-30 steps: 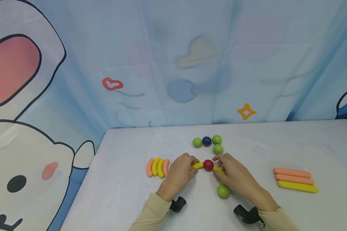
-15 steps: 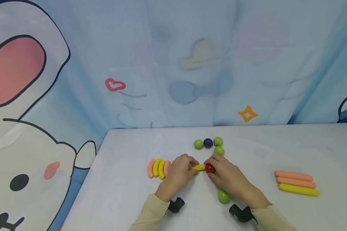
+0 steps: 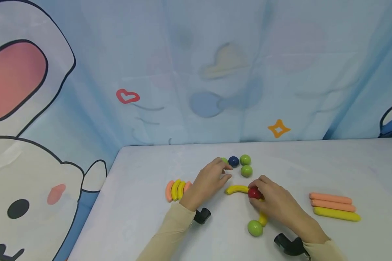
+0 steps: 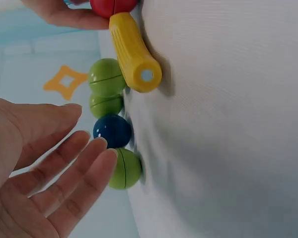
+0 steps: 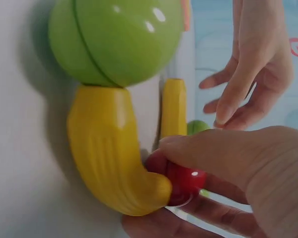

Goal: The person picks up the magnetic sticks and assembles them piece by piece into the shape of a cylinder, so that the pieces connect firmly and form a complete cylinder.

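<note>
My right hand (image 3: pixel 276 199) pinches a glossy red ball (image 3: pixel 254 193) between thumb and fingers. Joined to that ball are two curved yellow rods: one rod (image 3: pixel 236 189) points left, while the other rod (image 5: pixel 107 148) runs toward a green ball (image 3: pixel 255 228) at its end. With fingers spread and nothing in its grasp, my left hand (image 3: pixel 209 181) hovers above the table near the back balls. There, a dark blue ball (image 3: pixel 233 161) sits between a green ball (image 4: pixel 125 171), partly behind the left fingers, and another green ball (image 3: pixel 245 160). A further green ball (image 3: pixel 246 171) lies in front.
Curved pink and yellow rods (image 3: pixel 175 190) lie side by side on the left, partly behind the left wrist. Two straight pink rods and a straight yellow rod (image 3: pixel 337 214) are stacked in a row on the right. A printed blue curtain (image 3: pixel 189 43) hangs behind the white table (image 3: pixel 143 163).
My left hand has let go of the left yellow rod and moved back toward the far balls. My right hand has taken hold of the red ball and shifted the joined pieces rightward.
</note>
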### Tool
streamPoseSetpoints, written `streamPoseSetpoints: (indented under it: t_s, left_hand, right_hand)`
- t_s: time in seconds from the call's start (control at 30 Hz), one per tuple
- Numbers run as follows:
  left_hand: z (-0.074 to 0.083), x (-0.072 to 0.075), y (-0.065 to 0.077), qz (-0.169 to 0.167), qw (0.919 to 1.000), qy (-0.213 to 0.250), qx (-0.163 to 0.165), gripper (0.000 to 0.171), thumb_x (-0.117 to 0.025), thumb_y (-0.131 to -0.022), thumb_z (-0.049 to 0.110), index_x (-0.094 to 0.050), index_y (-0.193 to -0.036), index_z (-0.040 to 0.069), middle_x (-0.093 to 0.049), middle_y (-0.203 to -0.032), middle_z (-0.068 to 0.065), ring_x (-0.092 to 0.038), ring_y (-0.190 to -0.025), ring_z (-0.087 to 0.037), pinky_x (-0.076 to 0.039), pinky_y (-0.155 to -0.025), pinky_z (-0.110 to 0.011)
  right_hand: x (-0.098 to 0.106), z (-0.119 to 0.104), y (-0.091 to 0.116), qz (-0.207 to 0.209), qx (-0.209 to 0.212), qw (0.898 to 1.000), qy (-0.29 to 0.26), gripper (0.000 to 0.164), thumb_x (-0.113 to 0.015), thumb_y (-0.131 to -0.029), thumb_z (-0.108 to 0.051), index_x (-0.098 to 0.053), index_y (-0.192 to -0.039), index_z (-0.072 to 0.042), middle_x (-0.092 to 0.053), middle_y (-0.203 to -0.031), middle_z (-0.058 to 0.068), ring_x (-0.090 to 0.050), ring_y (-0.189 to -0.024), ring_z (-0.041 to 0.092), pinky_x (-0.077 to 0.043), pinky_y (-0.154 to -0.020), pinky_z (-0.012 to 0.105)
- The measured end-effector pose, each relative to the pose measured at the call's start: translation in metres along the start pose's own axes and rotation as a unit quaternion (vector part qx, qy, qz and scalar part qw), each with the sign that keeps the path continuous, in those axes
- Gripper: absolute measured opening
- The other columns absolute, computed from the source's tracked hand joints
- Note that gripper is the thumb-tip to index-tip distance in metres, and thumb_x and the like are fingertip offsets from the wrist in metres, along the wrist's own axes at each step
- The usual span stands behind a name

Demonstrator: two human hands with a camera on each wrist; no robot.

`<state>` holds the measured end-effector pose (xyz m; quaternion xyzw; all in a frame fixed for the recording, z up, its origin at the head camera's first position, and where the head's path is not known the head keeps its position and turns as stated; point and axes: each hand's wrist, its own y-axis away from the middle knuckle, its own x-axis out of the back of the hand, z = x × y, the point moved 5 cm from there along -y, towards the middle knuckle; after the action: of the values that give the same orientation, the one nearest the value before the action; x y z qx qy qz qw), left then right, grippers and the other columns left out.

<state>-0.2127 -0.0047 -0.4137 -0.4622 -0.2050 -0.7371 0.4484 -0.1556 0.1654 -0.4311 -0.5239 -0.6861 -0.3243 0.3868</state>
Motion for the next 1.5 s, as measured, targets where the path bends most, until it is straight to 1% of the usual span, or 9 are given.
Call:
streamPoseSetpoints:
  t_s: [0.13,0.3,0.63,0.77,0.87,0.97,1.1,1.3,1.5]
  left_hand:
    - [0.009,-0.005,-0.015,-0.019,0.9981,-0.045,-0.038,0.028,-0.070,-0.103,0.017,-0.071,-0.129,0.008,-0.065,-0.122,-0.002,-0.064,-0.108,-0.012,-0.052,-0.089,-0.017]
    - [0.021,-0.013,-0.027,-0.038,0.9852,-0.142,-0.088,0.034,-0.071,-0.102,0.023,-0.069,-0.134,0.013,-0.064,-0.129,0.002,-0.061,-0.111,-0.012,-0.053,-0.086,-0.019]
    - [0.019,-0.020,-0.024,-0.025,0.9742,-0.199,-0.103,0.032,-0.071,-0.103,0.028,-0.070,-0.133,0.016,-0.064,-0.133,0.003,-0.063,-0.114,-0.012,-0.052,-0.093,-0.018]
    - [0.016,-0.023,-0.021,-0.025,0.9739,-0.201,-0.102,0.032,-0.071,-0.102,0.028,-0.070,-0.132,0.016,-0.066,-0.126,0.002,-0.063,-0.103,-0.009,-0.053,-0.086,-0.016]
    - [0.012,-0.024,-0.018,-0.026,0.9788,-0.184,-0.085,0.031,-0.073,-0.101,0.027,-0.071,-0.128,0.012,-0.065,-0.117,0.002,-0.061,-0.094,-0.007,-0.053,-0.079,-0.016]
    - [0.009,-0.021,-0.013,-0.020,0.9871,-0.145,-0.064,0.032,-0.078,-0.097,0.024,-0.071,-0.123,0.006,-0.064,-0.109,-0.001,-0.057,-0.087,-0.008,-0.052,-0.075,-0.017]
    - [0.004,-0.017,-0.005,-0.006,0.9955,-0.084,-0.042,0.033,-0.080,-0.094,0.019,-0.069,-0.120,0.001,-0.065,-0.108,-0.005,-0.054,-0.083,-0.009,-0.050,-0.075,-0.018]
    - [-0.004,-0.014,0.007,0.002,0.9958,-0.085,-0.034,0.029,-0.075,-0.098,0.019,-0.073,-0.124,0.006,-0.065,-0.113,-0.005,-0.053,-0.082,-0.008,-0.050,-0.074,-0.017]
    - [-0.007,-0.009,0.012,-0.016,0.9968,-0.079,-0.007,0.032,-0.085,-0.091,0.020,-0.075,-0.117,0.003,-0.061,-0.100,-0.003,-0.052,-0.081,-0.009,-0.048,-0.074,-0.016]
  right_hand:
    - [0.004,0.005,0.004,-0.001,-0.002,1.000,0.003,0.037,-0.088,-0.083,-0.012,-0.072,-0.114,0.000,-0.062,-0.100,0.007,-0.058,-0.082,0.019,-0.060,-0.074,0.042]
    - [0.008,0.012,0.007,0.001,0.001,1.000,0.005,0.037,-0.089,-0.083,-0.013,-0.072,-0.113,0.000,-0.062,-0.098,0.006,-0.056,-0.079,0.019,-0.059,-0.071,0.039]
    - [0.008,0.020,0.009,-0.009,-0.025,1.000,-0.005,0.040,-0.090,-0.082,-0.016,-0.072,-0.114,0.000,-0.062,-0.097,0.005,-0.056,-0.076,0.017,-0.056,-0.066,0.033]
    - [0.007,0.022,0.008,-0.019,-0.039,0.999,-0.017,0.041,-0.090,-0.082,-0.016,-0.072,-0.115,0.001,-0.063,-0.098,0.007,-0.057,-0.078,0.018,-0.058,-0.069,0.036]
    - [0.005,0.023,0.006,-0.025,-0.044,0.998,-0.022,0.042,-0.090,-0.083,-0.016,-0.071,-0.116,0.002,-0.063,-0.099,0.007,-0.058,-0.079,0.019,-0.059,-0.070,0.036]
    - [0.006,0.025,0.007,-0.022,-0.048,0.998,-0.021,0.043,-0.089,-0.084,-0.015,-0.071,-0.117,0.003,-0.063,-0.099,0.009,-0.058,-0.079,0.020,-0.059,-0.069,0.036]
    - [0.009,0.028,0.006,-0.009,-0.056,0.998,-0.022,0.043,-0.088,-0.085,-0.015,-0.070,-0.119,0.006,-0.063,-0.101,0.012,-0.058,-0.079,0.021,-0.058,-0.069,0.037]
    - [0.010,0.032,0.002,0.010,-0.055,0.998,-0.032,0.043,-0.087,-0.085,-0.011,-0.068,-0.118,0.009,-0.062,-0.098,0.013,-0.057,-0.079,0.023,-0.058,-0.070,0.038]
    - [0.009,0.033,-0.001,0.017,-0.056,0.998,-0.036,0.044,-0.088,-0.084,-0.009,-0.067,-0.119,0.010,-0.062,-0.099,0.015,-0.058,-0.080,0.024,-0.060,-0.072,0.039]
